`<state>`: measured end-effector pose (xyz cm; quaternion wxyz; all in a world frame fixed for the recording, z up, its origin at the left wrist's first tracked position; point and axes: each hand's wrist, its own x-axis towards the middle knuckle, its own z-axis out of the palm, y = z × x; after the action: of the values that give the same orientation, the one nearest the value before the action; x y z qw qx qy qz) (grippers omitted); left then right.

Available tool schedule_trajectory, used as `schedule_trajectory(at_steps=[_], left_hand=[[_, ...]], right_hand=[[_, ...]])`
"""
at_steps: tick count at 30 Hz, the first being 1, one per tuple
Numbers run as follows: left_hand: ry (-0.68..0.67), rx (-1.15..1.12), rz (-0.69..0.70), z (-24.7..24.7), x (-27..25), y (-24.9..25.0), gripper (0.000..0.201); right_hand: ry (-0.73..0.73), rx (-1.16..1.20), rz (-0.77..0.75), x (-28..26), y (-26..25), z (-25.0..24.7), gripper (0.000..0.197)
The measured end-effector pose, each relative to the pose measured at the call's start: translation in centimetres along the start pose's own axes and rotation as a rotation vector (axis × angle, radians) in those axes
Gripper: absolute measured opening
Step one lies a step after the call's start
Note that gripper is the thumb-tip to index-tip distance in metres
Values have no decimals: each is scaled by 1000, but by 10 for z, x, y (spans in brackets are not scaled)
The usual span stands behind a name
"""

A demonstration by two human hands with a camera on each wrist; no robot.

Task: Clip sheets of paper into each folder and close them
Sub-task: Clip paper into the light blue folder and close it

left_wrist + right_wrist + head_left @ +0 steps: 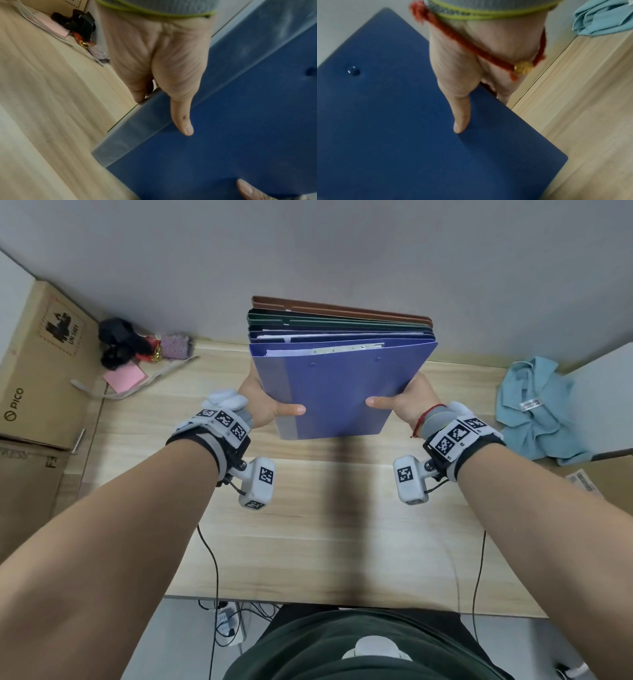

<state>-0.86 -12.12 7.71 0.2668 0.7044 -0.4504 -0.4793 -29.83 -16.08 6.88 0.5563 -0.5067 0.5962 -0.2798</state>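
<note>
**A stack of folders held up in two hands**

The stack of folders point(340, 361) is up in the air over the wooden desk point(308, 542), held between both hands. The blue folder point(337, 392) is the nearest one, facing the person. Behind it sit more blue ones, then green ones, and a brown folder point(342, 309) at the very back. White sheets of paper point(274, 352) peek out at the top of the blue folder, next to a shiny metal clip bar point(347, 348).

The left hand point(265, 405) grips the left edge of the stack, with the thumb lying flat on the blue cover and the fingers tucked behind. The right hand point(406, 402) grips the right edge the same way. A red string bracelet point(424, 417) hangs on the right wrist.

Out past the left hand lie a pink sticky note point(125, 378), some small black things point(118, 344) and a cardboard box point(37, 364). Out past the right hand lies a crumpled light blue cloth point(537, 409).
</note>
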Motion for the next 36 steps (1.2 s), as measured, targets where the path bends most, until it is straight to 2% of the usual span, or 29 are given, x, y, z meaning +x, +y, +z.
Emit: schedule_trajectory(at_steps=[3, 7, 12, 14, 17, 18, 21, 22, 26, 33, 36], left_hand=[[60, -25, -10, 9, 2, -7, 94], [49, -27, -63, 11, 7, -16, 95], [79, 53, -11, -4, 11, -7, 84], [53, 76, -22, -13, 11, -6, 75], [-16, 68, -127, -25, 15, -19, 62], [-26, 79, -179, -29, 17, -28, 66], [8, 208, -391, -40, 29, -63, 115], [16, 221, -427, -42, 35, -77, 122], [-10, 249, -491, -49, 56, -113, 121], [-29, 369, -563, -66, 111, -152, 121], [-21, 430, -564, -69, 114, -134, 132]], right_hand=[[52, -40, 24, -1, 6, 2, 49], [70, -87, 33, 1, 6, 3, 48], [55, -93, 36, 4, -3, 6, 44], [21, -67, 100, 7, -2, 12, 43], [-68, -41, 233, 13, 4, 31, 45], [-95, -33, 297, 14, 8, 40, 46], [-165, -40, 453, 19, 20, 70, 50], [-173, -67, 493, 19, 22, 78, 53], [-141, -128, 594, 27, 18, 101, 42], [-83, -228, 637, 67, 22, 128, 60], [-65, -259, 628, 78, 24, 136, 61]])
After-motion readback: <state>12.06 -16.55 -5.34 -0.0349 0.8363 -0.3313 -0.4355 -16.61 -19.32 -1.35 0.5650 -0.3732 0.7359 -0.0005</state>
